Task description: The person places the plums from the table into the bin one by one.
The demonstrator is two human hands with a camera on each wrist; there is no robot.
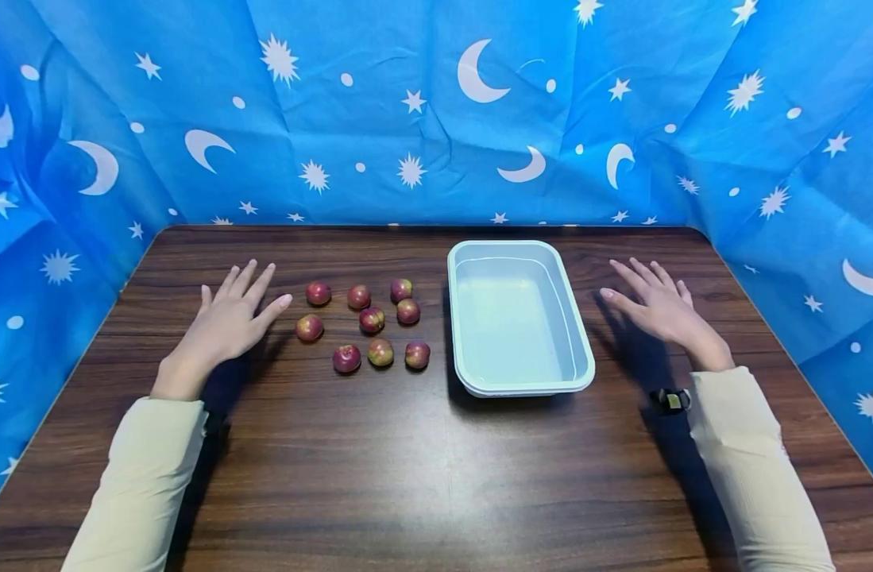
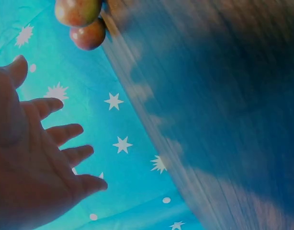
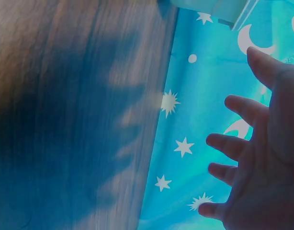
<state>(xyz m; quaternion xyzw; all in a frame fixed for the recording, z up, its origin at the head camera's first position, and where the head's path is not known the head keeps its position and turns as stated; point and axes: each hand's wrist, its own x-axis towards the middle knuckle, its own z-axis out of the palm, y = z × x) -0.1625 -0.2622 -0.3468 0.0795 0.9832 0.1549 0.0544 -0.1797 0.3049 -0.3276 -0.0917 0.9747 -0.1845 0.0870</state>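
Note:
Several small red-and-yellow plums or similar round fruits lie loose on the table; one reddish fruit [image 1: 310,327] is closest to my left hand [image 1: 225,322]. That hand hovers left of the group with its fingers spread and touches nothing. Right of the fruits stands a white rectangular plastic basin [image 1: 522,391], with nothing inside. My right hand [image 1: 658,306] is held above the table to the basin's right, fingers apart and holding nothing. Two fruits [image 2: 79,10] show at the top of the left wrist view. A corner of the basin [image 3: 214,6] shows in the right wrist view.
The dark wood-grain table [image 1: 407,477] reaches back to a blue curtain [image 1: 379,103] with white moons and stars, which also closes off both sides. A black wrist device [image 1: 670,401] sits at the right cuff.

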